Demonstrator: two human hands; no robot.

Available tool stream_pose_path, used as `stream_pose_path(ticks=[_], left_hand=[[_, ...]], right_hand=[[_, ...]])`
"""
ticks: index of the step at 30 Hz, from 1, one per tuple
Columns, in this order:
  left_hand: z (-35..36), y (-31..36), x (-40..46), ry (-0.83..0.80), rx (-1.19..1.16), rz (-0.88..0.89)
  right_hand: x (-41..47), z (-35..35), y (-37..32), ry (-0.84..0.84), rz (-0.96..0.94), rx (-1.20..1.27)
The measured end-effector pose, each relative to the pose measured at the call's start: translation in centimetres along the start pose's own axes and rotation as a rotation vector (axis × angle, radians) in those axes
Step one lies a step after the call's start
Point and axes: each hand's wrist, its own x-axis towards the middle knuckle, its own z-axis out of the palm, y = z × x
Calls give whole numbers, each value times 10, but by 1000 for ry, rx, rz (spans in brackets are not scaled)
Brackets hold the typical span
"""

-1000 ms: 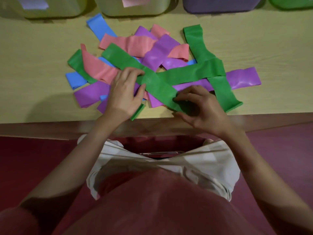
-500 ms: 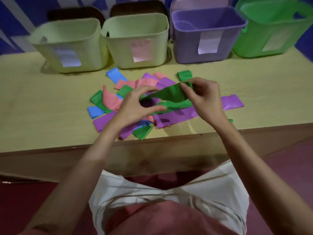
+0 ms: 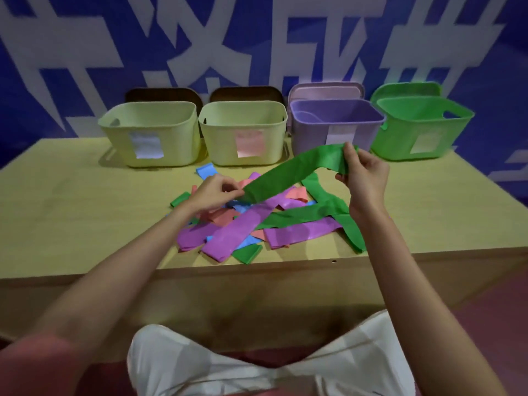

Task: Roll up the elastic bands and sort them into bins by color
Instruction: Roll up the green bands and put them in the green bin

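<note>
I have one green band (image 3: 288, 174) lifted clear of the heap on the counter (image 3: 71, 201), my left hand (image 3: 213, 192) pinching its lower end and my right hand (image 3: 364, 174) gripping its upper end, fingers (image 3: 349, 155) curled over the edge, so I judge the rolling is only about to begin. Next I should wind one end tightly toward the other, then drop the roll in the green bin (image 3: 420, 130) at the far right. Each bin wears a paper label, but any writing is too blurred to read; large white characters on the blue wall (image 3: 257, 38) are also illegible.
</note>
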Motion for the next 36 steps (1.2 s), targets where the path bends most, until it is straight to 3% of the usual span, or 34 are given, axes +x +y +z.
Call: stream_pose_path(ticks=[8, 17, 24, 29, 36], left_hand=[[-20, 40, -17, 132, -426, -84], [-16, 38, -48, -117, -593, -277], [2, 54, 4, 273, -355, -226], [30, 113, 67, 273, -2, -50], [96, 209, 157, 326, -21, 180]], right_hand=[[-2, -41, 18, 263, 131, 21], [-20, -72, 50, 303, 206, -161], [-27, -107, 62, 289, 175, -228], [-8, -120, 55, 236, 197, -289], [18, -134, 49, 251, 95, -280]])
